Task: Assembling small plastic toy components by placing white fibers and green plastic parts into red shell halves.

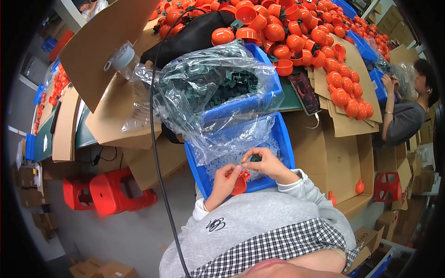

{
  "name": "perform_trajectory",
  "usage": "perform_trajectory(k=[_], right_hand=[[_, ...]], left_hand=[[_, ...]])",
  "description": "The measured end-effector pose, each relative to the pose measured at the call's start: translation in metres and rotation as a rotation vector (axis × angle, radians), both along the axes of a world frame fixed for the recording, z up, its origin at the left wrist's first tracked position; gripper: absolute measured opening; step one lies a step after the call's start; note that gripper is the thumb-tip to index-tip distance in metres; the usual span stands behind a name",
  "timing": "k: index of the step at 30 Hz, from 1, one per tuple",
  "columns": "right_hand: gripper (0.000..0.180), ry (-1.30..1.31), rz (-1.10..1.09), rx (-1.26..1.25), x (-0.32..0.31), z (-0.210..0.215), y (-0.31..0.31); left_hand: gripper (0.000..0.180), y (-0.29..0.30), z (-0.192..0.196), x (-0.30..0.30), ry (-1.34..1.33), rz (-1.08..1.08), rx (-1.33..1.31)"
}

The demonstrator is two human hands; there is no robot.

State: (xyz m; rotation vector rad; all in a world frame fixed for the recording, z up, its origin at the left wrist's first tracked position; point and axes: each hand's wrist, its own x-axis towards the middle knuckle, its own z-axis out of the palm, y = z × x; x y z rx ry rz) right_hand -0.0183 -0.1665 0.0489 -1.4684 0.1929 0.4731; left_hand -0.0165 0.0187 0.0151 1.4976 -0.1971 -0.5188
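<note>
Above a blue bin (pixel 193 163) at my lap, both my hands are close together with their fingertips nearly meeting. My left hand (pixel 224 185) is closed in a pinch, with an orange-red plastic cup part (pixel 239 185) at its fingers. My right hand (pixel 270 165) is closed too, thumb and forefinger pinched, with a dark green plastic part (pixel 255 159) in its curled fingers. Whatever lies between the fingertips is too small to make out. Many small translucent plastic pieces (pixel 213 162) fill the bin beneath, partly under a clear plastic bag (pixel 185 102).
Dark green parts (pixel 236 85) fill another blue bin (pixel 266 95) just beyond. Orange-red round parts (pixel 278 32) are heaped on the table behind. A phone (pixel 303 92) lies at the right; a black cable (pixel 155 139) hangs across the left. Red stools (pixel 111 190) stand left; a co-worker (pixel 408 106) sits right.
</note>
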Motion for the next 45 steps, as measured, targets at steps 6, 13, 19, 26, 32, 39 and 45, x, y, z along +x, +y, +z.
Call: perform_trajectory(k=[6,13,19,26,32,39,45], right_hand=[[0.018,0.0,-0.034,-0.034,0.003,0.009,0.0],[0.021,-0.23,0.198,-0.313,0.002,0.007,-0.001],[0.019,-0.25,0.143,-0.319,0.001,-0.005,0.006],[0.016,-0.389,0.063,-0.479,-0.004,-0.003,0.01],[0.016,-0.606,-0.044,-0.542,-0.003,0.021,-0.002],[0.014,-0.767,-0.014,-0.669,-0.012,0.007,0.015],[0.012,-0.827,-0.048,-0.705,-0.012,0.002,0.02]], left_hand=[[0.03,0.003,-0.002,0.002,0.044,0.046,-0.024],[0.021,0.004,-0.006,0.001,0.014,-0.031,0.05],[0.015,-0.002,0.002,-0.001,-0.147,0.053,0.101],[0.025,0.005,-0.021,0.0,0.072,-0.109,0.054],[0.028,0.002,-0.027,0.002,0.164,0.281,0.01],[0.026,0.0,-0.009,0.002,0.198,0.185,-0.105],[0.025,0.002,-0.011,0.001,0.064,0.108,-0.11]])
